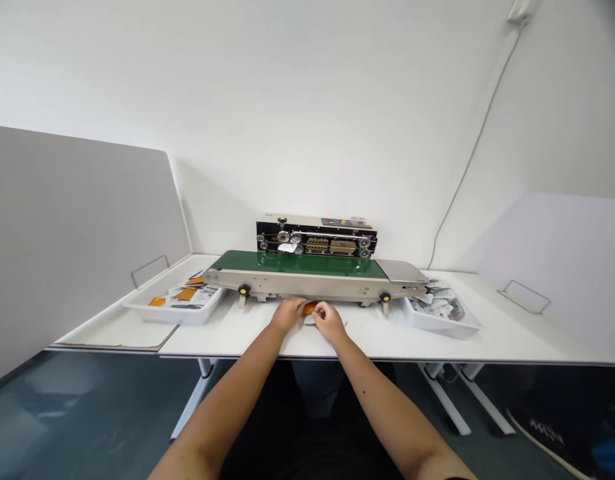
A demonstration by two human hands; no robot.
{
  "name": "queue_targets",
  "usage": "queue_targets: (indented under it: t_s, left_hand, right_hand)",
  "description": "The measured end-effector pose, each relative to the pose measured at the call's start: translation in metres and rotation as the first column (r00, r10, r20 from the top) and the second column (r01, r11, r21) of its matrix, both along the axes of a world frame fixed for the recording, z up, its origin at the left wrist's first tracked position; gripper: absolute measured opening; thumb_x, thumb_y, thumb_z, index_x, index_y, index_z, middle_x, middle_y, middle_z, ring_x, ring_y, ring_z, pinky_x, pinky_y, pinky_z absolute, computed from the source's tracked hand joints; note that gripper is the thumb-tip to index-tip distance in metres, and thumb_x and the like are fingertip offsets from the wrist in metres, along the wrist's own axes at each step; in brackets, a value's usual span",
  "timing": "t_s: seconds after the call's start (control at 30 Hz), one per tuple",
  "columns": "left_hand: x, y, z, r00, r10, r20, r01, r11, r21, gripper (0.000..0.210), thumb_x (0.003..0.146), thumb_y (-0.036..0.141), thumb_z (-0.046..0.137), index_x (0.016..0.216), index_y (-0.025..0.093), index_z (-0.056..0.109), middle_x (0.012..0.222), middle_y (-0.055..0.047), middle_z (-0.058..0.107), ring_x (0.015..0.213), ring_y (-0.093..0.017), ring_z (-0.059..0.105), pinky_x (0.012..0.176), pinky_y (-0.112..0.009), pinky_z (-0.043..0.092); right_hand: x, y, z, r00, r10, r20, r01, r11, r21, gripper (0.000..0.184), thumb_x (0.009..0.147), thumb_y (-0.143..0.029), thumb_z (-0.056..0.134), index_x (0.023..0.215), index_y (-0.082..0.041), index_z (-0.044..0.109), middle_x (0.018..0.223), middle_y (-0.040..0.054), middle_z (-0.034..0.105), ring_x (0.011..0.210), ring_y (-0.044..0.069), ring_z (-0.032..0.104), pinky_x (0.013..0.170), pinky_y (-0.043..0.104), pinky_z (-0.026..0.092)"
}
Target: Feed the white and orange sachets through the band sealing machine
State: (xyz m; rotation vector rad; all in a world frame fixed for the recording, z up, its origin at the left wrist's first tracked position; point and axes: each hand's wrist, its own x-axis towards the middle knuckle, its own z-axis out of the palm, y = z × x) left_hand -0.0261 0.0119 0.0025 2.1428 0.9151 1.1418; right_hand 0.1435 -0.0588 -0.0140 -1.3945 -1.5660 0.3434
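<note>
Legible text: none I can read. Dark marking (276,295) on conveyor side panel (317,287), centre: too small. Print on packets (188,294), lower left: likewise.

This looks like a small packing workshop: a conveyor machine (312,285) with a green belt (307,263) and exposed rollers (284,237) sits mid-frame on a white tabletop (512,327), tubs (170,318) of packets (187,293) stand left and right of it, and plain partitions (77,233) close both sides.
</note>
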Motion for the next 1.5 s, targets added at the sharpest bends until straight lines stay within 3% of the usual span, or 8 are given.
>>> queue_targets:
  t_s: [0.27, 0.4, 0.5, 0.63, 0.8, 0.93, 1.1, 1.5]
  left_hand:
    - [-0.005, -0.009, 0.011, 0.998, 0.023, 0.061, -0.03, 0.993, 0.116, 0.021, 0.091, 0.036, 0.058, 0.1, 0.024, 0.073, 0.104, -0.007, 0.073, 0.103, -0.025, 0.063, 0.099, -0.037, 0.044]
    - [0.001, -0.007, 0.008, 0.985, -0.033, 0.172, 0.052, 0.993, -0.107, 0.024, 0.089, 0.045, 0.06, 0.097, 0.022, 0.063, 0.088, -0.003, 0.07, 0.077, -0.019, 0.066, 0.075, -0.031, 0.052]
    - [0.007, -0.005, 0.004, 0.929, -0.153, 0.336, 0.265, 0.909, -0.32, 0.04, 0.082, 0.055, 0.067, 0.096, 0.021, 0.051, 0.084, -0.001, 0.068, 0.063, -0.016, 0.066, 0.062, -0.028, 0.053]
    - [0.008, -0.007, 0.004, 0.876, -0.297, 0.381, 0.445, 0.802, -0.399, 0.05, 0.074, 0.052, 0.077, 0.096, 0.02, 0.046, 0.085, -0.002, 0.067, 0.062, -0.014, 0.066, 0.058, -0.025, 0.051]
    - [0.0, -0.012, 0.014, 0.856, -0.306, 0.416, 0.459, 0.82, -0.341, 0.056, 0.083, 0.053, 0.069, 0.123, 0.019, 0.049, 0.082, 0.0, 0.064, 0.05, -0.008, 0.053, 0.05, -0.021, 0.04]
    - [-0.005, -0.014, 0.019, 0.847, -0.305, 0.435, 0.471, 0.81, -0.349, 0.066, 0.083, 0.05, 0.07, 0.138, 0.019, 0.049, 0.084, -0.003, 0.065, 0.064, -0.013, 0.058, 0.056, -0.022, 0.043]
    - [-0.002, -0.01, 0.013, 0.869, -0.279, 0.409, 0.447, 0.798, -0.405, 0.048, 0.078, 0.047, 0.076, 0.111, 0.014, 0.066, 0.092, -0.007, 0.068, 0.075, -0.017, 0.062, 0.065, -0.025, 0.047]
    - [0.0, -0.002, 0.006, 0.855, -0.21, 0.474, 0.431, 0.797, -0.423, 0.053, 0.074, 0.046, 0.08, 0.11, 0.015, 0.058, 0.091, -0.007, 0.071, 0.078, -0.02, 0.068, 0.069, -0.028, 0.051]
  right_hand:
    - [-0.003, -0.001, 0.002, 0.997, -0.009, 0.081, 0.008, 1.0, 0.014, 0.018, 0.085, -0.033, 0.06, 0.084, -0.024, 0.076, 0.082, 0.0054, 0.071, 0.09, 0.025, 0.061, 0.083, 0.035, 0.045]
    - [0.001, 0.003, 0.001, 1.0, 0.005, -0.004, -0.005, 0.999, 0.046, 0.021, 0.083, -0.038, 0.064, 0.094, -0.024, 0.075, 0.092, 0.0065, 0.072, 0.095, 0.026, 0.063, 0.087, 0.036, 0.047]
    - [0.006, 0.008, -0.004, 0.975, 0.002, -0.221, -0.001, 1.0, 0.006, 0.03, 0.084, -0.043, 0.063, 0.103, -0.022, 0.072, 0.097, 0.006, 0.073, 0.092, 0.024, 0.065, 0.084, 0.035, 0.051]
    - [0.01, 0.011, -0.008, 0.86, 0.088, -0.503, -0.093, 0.996, 0.016, 0.043, 0.086, -0.051, 0.059, 0.115, -0.02, 0.065, 0.107, 0.007, 0.073, 0.095, 0.023, 0.068, 0.084, 0.035, 0.053]
    - [0.008, 0.003, -0.004, 0.765, 0.22, -0.605, -0.268, 0.963, 0.012, 0.052, 0.083, -0.06, 0.061, 0.116, -0.02, 0.066, 0.106, 0.0077, 0.073, 0.096, 0.025, 0.068, 0.082, 0.035, 0.053]
    - [0.004, -0.001, -0.004, 0.723, 0.343, -0.6, -0.443, 0.896, -0.021, 0.045, 0.077, -0.056, 0.07, 0.103, -0.019, 0.072, 0.091, 0.0046, 0.074, 0.083, 0.022, 0.069, 0.077, 0.033, 0.053]
    - [0.007, -0.002, -0.002, 0.769, 0.214, -0.603, -0.292, 0.956, -0.034, 0.037, 0.074, -0.053, 0.073, 0.085, -0.017, 0.071, 0.071, 0.0026, 0.069, 0.062, 0.017, 0.062, 0.06, 0.028, 0.048]
    - [0.015, -0.002, 0.0, 0.809, 0.012, -0.587, -0.009, 1.0, 0.008, 0.034, 0.077, -0.052, 0.071, 0.083, -0.019, 0.066, 0.063, 0.0002, 0.063, 0.06, 0.017, 0.06, 0.056, 0.026, 0.045]
